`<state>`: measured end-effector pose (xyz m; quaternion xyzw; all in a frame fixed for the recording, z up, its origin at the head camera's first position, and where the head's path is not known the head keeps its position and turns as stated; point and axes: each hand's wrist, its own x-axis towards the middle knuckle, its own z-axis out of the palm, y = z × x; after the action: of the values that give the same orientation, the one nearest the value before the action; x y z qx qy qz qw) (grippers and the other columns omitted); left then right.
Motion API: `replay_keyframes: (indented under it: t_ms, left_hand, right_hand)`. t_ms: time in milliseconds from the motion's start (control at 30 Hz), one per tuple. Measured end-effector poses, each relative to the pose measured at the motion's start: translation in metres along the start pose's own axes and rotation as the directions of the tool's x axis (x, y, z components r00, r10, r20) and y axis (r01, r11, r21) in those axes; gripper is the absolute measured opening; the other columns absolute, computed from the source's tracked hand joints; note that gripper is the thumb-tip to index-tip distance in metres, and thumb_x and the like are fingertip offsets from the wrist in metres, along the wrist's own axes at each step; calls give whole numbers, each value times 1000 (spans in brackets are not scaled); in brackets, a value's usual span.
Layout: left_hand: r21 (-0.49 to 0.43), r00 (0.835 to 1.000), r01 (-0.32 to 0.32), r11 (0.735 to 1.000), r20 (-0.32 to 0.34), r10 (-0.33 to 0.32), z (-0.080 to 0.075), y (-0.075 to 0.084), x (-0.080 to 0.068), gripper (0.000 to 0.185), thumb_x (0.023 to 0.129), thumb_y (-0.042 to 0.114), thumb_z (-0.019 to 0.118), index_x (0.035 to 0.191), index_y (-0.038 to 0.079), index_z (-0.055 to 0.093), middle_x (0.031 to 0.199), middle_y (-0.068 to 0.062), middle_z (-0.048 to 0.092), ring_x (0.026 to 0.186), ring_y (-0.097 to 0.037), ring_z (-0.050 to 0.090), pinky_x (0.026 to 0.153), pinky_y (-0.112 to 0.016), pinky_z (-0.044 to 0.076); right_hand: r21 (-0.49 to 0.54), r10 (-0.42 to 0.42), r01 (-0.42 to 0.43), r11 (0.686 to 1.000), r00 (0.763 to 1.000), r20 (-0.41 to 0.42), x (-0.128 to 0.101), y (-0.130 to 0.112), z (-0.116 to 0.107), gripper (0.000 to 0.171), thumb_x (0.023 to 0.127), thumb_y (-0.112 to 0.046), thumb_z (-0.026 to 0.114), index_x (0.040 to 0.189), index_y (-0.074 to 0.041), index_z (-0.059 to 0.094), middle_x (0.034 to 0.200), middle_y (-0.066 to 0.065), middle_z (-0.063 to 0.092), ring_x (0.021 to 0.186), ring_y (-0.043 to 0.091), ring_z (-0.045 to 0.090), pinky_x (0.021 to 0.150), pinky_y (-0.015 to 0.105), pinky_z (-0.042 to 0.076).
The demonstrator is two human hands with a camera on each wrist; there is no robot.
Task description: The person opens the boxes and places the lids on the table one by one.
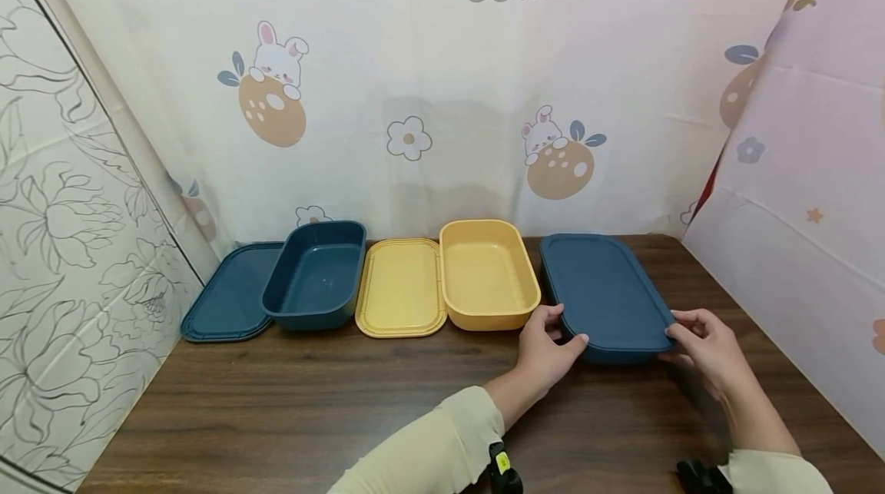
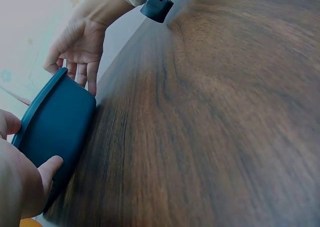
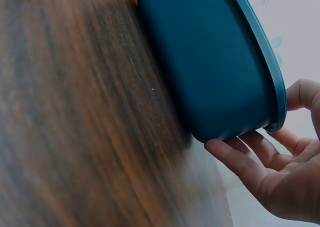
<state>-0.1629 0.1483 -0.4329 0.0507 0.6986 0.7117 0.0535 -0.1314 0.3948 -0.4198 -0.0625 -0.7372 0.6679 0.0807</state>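
Note:
A blue food container (image 1: 625, 356) with a matching blue lid (image 1: 608, 290) on it stands at the right of the row. At its front left corner, my left hand (image 1: 542, 348) holds it, thumb at the front rim and fingers along the left side. My right hand (image 1: 712, 348) grips the opposite corner. In the right wrist view, its fingertips (image 3: 220, 147) touch the container's side wall and the thumb is at the lid's edge. The left wrist view shows the container (image 2: 62, 127) between both hands. Whether the lid sits fully pressed down I cannot tell.
To the left are an uncovered yellow container (image 1: 487, 271), a yellow lid (image 1: 401, 286) lying flat, an uncovered blue container (image 1: 318, 271) and another blue lid (image 1: 231, 294). All stand on the dark wooden table (image 1: 311, 409). A printed curtain (image 1: 415, 56) hangs behind.

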Motion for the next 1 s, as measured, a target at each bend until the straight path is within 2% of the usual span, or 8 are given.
replay_keyframes:
  t_ms: [233,500,700,800,1000]
  left_hand:
    - [0,999,-8,1000,31,8,-5,-2,-2,41,81,12,80,114,25,60,112,9,56,103,-21,59,74,-24,53]
    - [2,998,-7,1000,63,6,-11,-3,-5,41,80,12,81,113,25,60,108,10,55,101,-21,59,74,-23,53]
    - [-10,996,3,1000,85,-2,-15,-1,-9,41,80,11,81,112,25,59,109,10,55,101,-22,58,74,-24,53]
    - [-11,996,4,1000,93,-3,-16,0,-10,41,80,11,80,112,25,59,109,10,55,102,-22,58,74,-24,53]
    - [-8,995,2,1000,96,-1,-17,-1,-12,41,80,10,80,112,24,59,107,11,55,100,-20,58,74,-23,52]
  right_hand:
    - [-31,-18,18,999,1000,5,-4,-1,1,14,94,2,59,104,-6,57,92,-14,59,74,7,63,60,33,59]
    - [-83,-29,29,996,1000,5,-6,0,2,14,93,4,58,105,4,51,91,-9,57,72,9,63,59,33,59]
    - [-173,-31,31,985,1000,1,-8,-1,2,17,94,3,57,107,8,47,92,-7,55,72,8,62,60,35,59]
    - [-243,-42,41,969,999,2,-10,-1,3,19,95,2,55,109,10,45,93,-4,53,73,7,61,61,35,59]
    - [-231,-35,36,972,999,9,-12,-2,3,20,95,4,55,109,12,43,92,1,53,72,8,61,60,34,59]
